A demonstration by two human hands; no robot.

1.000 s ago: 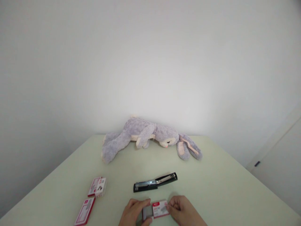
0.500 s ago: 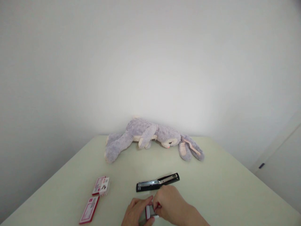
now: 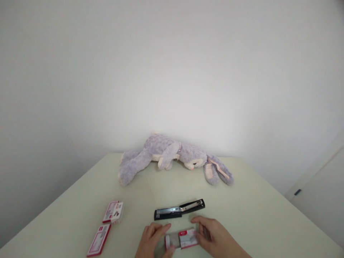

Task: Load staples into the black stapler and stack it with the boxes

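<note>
Head view shows both hands low at the near edge of the tabletop point(image 3: 242, 215), holding a small red-and-white box point(image 3: 182, 239) between them. Left hand point(image 3: 152, 242) lies palm down, fingers curled onto the box's left end, thumb beneath. Right hand point(image 3: 215, 238) cups the box's right end, fingers bent. Just beyond the box lies a black stapler point(image 3: 178, 210), hinged open flat, touching neither hand.
</note>
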